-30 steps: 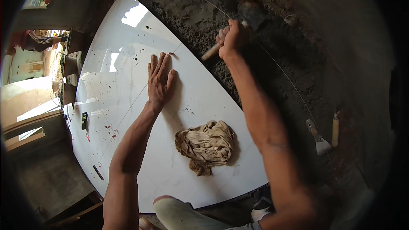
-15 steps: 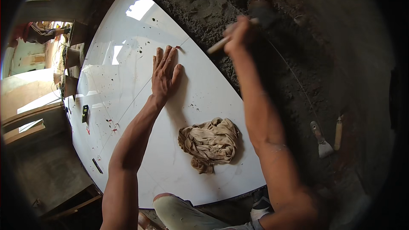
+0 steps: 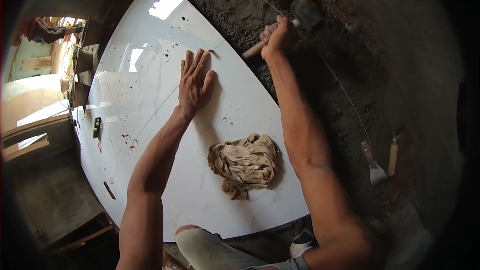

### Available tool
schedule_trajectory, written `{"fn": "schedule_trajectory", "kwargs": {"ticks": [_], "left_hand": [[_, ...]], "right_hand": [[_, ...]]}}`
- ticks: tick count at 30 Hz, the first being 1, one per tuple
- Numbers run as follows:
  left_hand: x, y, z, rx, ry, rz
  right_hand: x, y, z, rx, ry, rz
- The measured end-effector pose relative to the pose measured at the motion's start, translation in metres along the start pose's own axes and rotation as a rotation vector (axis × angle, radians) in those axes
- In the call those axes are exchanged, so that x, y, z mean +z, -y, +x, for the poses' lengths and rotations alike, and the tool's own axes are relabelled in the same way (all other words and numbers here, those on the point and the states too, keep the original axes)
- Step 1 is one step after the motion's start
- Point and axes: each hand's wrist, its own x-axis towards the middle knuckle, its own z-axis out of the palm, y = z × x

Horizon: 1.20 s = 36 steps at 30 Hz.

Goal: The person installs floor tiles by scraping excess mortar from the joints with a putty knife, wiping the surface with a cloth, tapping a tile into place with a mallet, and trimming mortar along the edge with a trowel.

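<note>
My left hand [image 3: 194,81] lies flat, fingers stretched, on the glossy white tiles [image 3: 235,115], over a joint line. A small red tile spacer [image 3: 213,52] sits just beyond its fingertips. Beyond the tiles' right edge, my right hand [image 3: 279,36] is wrapped round the wooden handle of a mallet [image 3: 308,15] with a dark, blocky head. That head is over the dark wet mortar [image 3: 250,7]; whether it touches anything I cannot tell. A crumpled beige cloth [image 3: 245,162] rests on the tiles between my forearms.
A taut string [image 3: 345,90] crosses the mortar. At right lie a putty knife [image 3: 374,165] and a wooden-handled tool [image 3: 393,157]. A small level [image 3: 97,127], a dark strip [image 3: 109,190] and mortar crumbs are scattered on the tiles. Another person's legs [image 3: 47,31] show at far left.
The mallet was blurred by motion and is now sharper, its head slightly higher in the picture. My left hand stays flat on the tile. The whole view has shifted a little.
</note>
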Motion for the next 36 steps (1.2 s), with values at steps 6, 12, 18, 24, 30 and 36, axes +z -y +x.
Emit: {"fn": "schedule_trajectory", "kwargs": {"ticks": [6,12,18,24,30,36], "left_hand": [[0.002,-0.01,0.005,-0.023,0.009,-0.024],[0.015,-0.01,-0.018,-0.106,-0.089,0.021],[0.008,-0.071,-0.024,-0.212,0.094,0.096],[-0.002,-0.105,0.047,-0.436,0.163,0.111],[0.008,-0.105,0.058,-0.457,0.143,0.036],[0.008,-0.09,0.049,-0.418,0.048,0.037]], "right_hand": [[0.016,0.066,0.005,-0.026,0.237,-0.319],[-0.006,0.165,-0.071,-0.093,0.341,-0.836],[-0.091,0.213,-0.159,-0.148,0.167,-0.762],[-0.13,0.232,-0.209,-0.204,0.041,-0.729],[-0.139,0.249,-0.196,-0.335,0.123,-0.82],[-0.106,0.236,-0.184,-0.363,0.218,-0.673]]}}
